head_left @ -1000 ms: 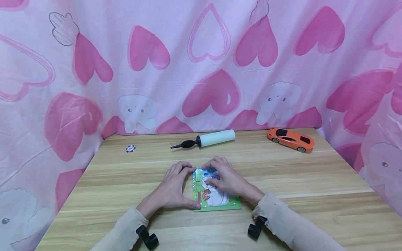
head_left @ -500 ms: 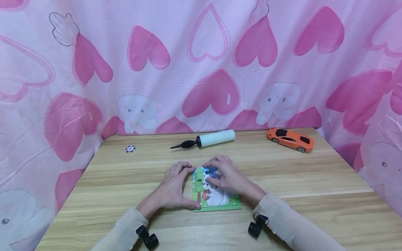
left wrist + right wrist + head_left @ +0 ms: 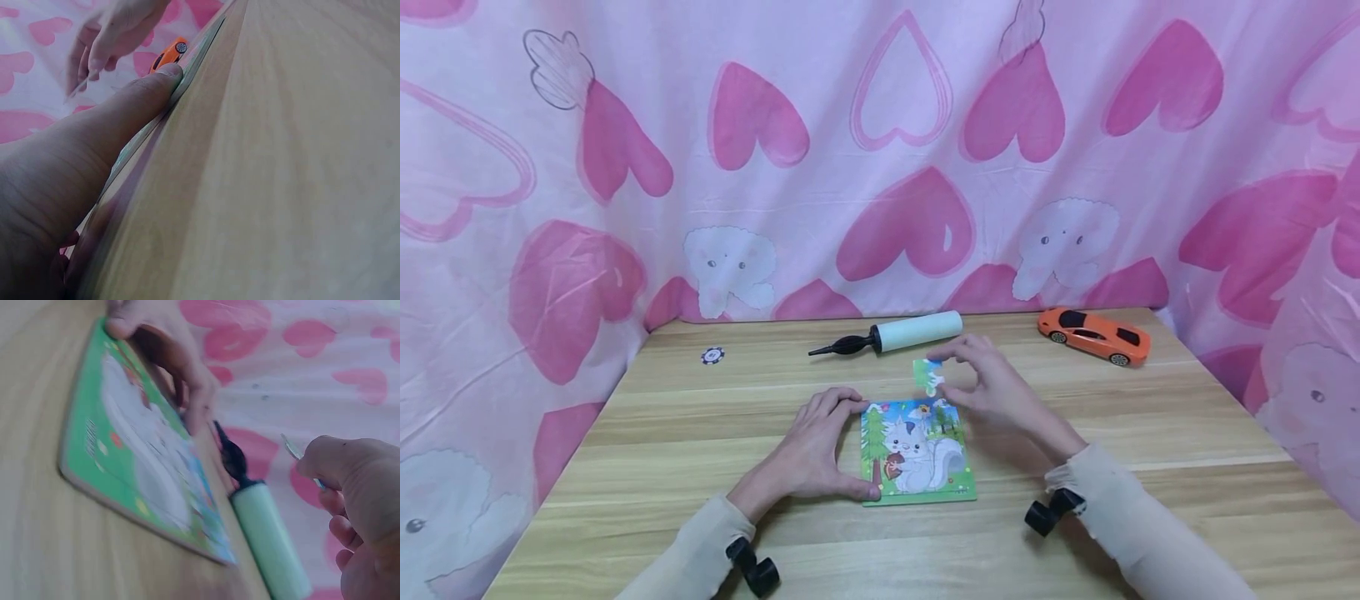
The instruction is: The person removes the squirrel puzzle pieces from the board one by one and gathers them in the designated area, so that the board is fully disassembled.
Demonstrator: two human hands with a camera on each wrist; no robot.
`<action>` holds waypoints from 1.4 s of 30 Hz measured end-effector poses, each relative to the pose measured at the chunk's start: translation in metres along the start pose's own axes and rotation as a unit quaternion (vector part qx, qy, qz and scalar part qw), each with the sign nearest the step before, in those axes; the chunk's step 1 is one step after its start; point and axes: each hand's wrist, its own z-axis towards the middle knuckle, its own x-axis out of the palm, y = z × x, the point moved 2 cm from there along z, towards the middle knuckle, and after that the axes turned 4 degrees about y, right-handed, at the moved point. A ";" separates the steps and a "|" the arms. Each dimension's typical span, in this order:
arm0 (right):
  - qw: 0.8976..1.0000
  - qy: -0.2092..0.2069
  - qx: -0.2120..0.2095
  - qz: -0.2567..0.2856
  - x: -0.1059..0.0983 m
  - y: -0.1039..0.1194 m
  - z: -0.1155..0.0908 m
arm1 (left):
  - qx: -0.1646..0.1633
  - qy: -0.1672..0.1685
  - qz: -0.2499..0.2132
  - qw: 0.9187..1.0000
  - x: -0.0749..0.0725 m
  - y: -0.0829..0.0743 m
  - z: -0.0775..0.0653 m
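Observation:
A square jigsaw puzzle (image 3: 917, 458) with a grey-white squirrel picture and green border lies on the table in the head view. My left hand (image 3: 812, 454) holds its left side, thumb at the lower left corner and fingers at the upper left. My right hand (image 3: 1000, 396) is raised past the puzzle's upper right corner. Its thumb and fingers pinch a small puzzle piece (image 3: 928, 377), green, blue and white. In the right wrist view the piece (image 3: 291, 449) shows nearly edge-on, clear of the puzzle.
A pale green hand pump (image 3: 917, 331) with a black nozzle lies behind the puzzle. An orange toy car (image 3: 1093, 335) stands at the back right of the wooden table (image 3: 700, 433). A poker chip (image 3: 712, 356) lies at the back left. Pink heart-patterned cloth (image 3: 902, 225) hangs behind.
My right hand has moved from over the puzzle up and to the right, carrying the piece off it. More of the squirrel picture shows now. The left hand stays in place.

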 end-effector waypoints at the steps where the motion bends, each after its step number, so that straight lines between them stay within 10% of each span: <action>1: 1.000 -0.003 0.008 0.002 -0.005 -0.002 -0.002 | -0.001 -0.001 0.000 1.000 0.000 0.000 0.000; 21: 0.993 -0.071 0.041 -0.086 -0.090 -0.037 -0.052 | 0.009 0.008 0.008 1.000 0.000 0.002 -0.003; 42: 0.992 -0.040 0.060 -0.105 -0.118 -0.074 -0.093 | 0.014 0.015 0.017 1.000 0.001 0.000 0.000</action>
